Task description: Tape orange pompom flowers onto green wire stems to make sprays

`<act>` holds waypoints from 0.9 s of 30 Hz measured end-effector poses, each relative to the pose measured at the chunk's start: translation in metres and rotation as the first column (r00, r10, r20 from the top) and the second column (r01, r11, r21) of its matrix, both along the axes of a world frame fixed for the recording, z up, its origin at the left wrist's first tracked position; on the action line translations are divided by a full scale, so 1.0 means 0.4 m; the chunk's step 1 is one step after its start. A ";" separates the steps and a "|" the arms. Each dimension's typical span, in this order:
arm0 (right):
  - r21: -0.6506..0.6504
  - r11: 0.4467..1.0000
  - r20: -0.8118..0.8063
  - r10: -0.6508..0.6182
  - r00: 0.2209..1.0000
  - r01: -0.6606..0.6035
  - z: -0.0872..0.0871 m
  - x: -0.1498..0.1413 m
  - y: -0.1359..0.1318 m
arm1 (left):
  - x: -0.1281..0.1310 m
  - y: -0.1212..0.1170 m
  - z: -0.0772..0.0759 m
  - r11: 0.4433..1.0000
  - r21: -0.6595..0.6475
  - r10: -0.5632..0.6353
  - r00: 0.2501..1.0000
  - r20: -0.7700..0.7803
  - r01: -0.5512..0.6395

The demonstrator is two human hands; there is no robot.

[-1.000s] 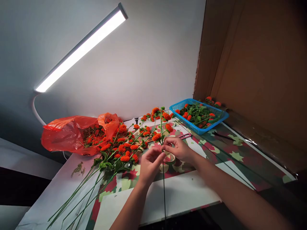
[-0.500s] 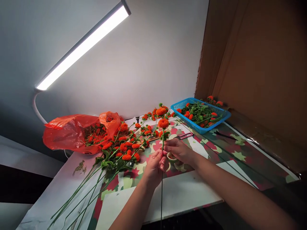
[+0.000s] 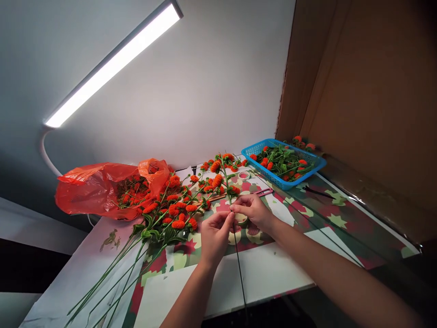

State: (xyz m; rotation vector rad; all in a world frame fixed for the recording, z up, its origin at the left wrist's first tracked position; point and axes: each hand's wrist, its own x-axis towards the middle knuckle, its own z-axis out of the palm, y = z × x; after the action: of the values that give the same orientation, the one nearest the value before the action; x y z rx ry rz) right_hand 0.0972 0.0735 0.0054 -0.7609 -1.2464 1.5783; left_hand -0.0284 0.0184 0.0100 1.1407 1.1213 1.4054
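Between my two hands stands an artificial flower stem (image 3: 241, 269), nearly upright, with orange fuzzy flower heads (image 3: 217, 181) and small green parts near its top. My left hand (image 3: 217, 231) pinches the stem from the left. Just above, my right hand (image 3: 253, 211) closes thumb and fingers on the same stem from the right. The fingertips of both hands almost meet. Behind my right hand lies a roll of tape (image 3: 242, 220), partly hidden by the fingers. To the left, several finished-looking flower stems (image 3: 177, 214) lie in a pile on the table.
An orange plastic bag (image 3: 92, 189) of flowers lies at the left. A blue basket (image 3: 290, 184) with flowers stands at the back right. Pink-handled scissors (image 3: 264, 192) and another tape roll (image 3: 244, 175) lie behind my hands. A lamp (image 3: 116, 64) hangs above; cardboard (image 3: 368, 105) walls the right side.
The flower stem has turned and its top now leans left, its lower end swung right. My left hand's fingers have shifted to a pinch. The view has shifted slightly.
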 end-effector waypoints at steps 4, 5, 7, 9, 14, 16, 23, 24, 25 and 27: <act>-0.030 0.981 -0.056 0.192 0.980 -0.194 -0.005 0.008 0.002 | -0.005 0.000 0.001 0.985 -0.112 -0.097 0.950 0.296 0.135; -0.046 0.966 -0.070 0.251 0.966 -0.254 -0.008 0.010 0.004 | -0.006 0.000 -0.001 0.973 -0.139 -0.124 0.922 0.368 0.187; -0.070 0.943 -0.082 0.320 0.944 -0.326 -0.015 0.015 0.007 | -0.005 -0.001 -0.007 0.945 -0.175 -0.165 0.865 0.474 0.276; -0.081 0.934 -0.093 0.340 0.936 -0.348 -0.022 0.017 0.009 | -0.004 -0.001 -0.013 0.920 -0.194 -0.188 0.818 0.544 0.340; -0.075 0.948 -0.113 0.301 0.947 -0.310 -0.022 0.016 0.007 | 0.005 0.001 -0.019 0.917 -0.236 -0.178 0.859 0.479 0.322; -0.022 0.976 -0.085 0.216 0.973 -0.218 -0.013 0.013 0.007 | 0.007 0.001 -0.016 0.961 -0.197 -0.122 0.939 0.322 0.192; 0.062 0.994 0.007 0.087 0.996 -0.087 0.011 0.008 0.006 | -0.007 0.002 -0.008 0.989 -0.115 -0.066 0.974 0.218 0.092; 0.059 0.991 0.009 0.119 0.993 -0.120 0.012 0.009 0.006 | -0.008 0.003 -0.009 0.982 -0.140 -0.082 0.957 0.278 0.125; 0.048 0.987 0.014 0.152 0.988 -0.153 0.012 0.011 0.006 | -0.009 0.003 -0.009 0.974 -0.162 -0.095 0.939 0.331 0.156; 0.005 0.978 0.031 0.210 0.977 -0.210 0.009 0.017 0.006 | -0.009 0.003 -0.008 0.960 -0.190 -0.114 0.905 0.409 0.207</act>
State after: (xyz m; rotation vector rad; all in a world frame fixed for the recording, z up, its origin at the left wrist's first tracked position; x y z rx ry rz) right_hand 0.1038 0.0760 0.0091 -0.6663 -1.3921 1.7352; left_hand -0.0319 0.0195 0.0066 0.7231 0.8506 1.2661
